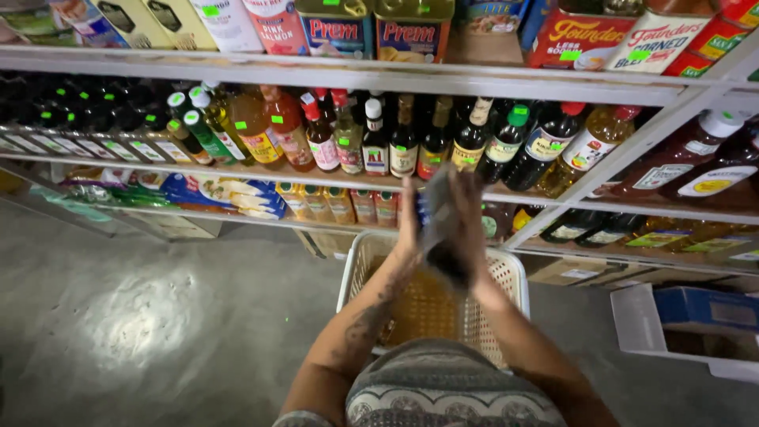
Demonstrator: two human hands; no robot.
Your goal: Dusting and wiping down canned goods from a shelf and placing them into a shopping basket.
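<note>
You grip a dark bottle point(449, 237) between your left hand point(409, 229) and right hand point(472, 225), fingers closed on it, above the white basket point(514, 273), which looks unfilled, below the stocked shelf point(261, 172).

A grocery shop aisle

Metal shelves point(379, 79) carry tins above and rows of price-tagged sauce and oil bottles point(411, 142) below; a white shopping basket point(514, 273) stands on the concrete floor beneath them.

arms: bare, left forearm tattooed | top: grey knit, patterned bands | hands: no gloves
</note>
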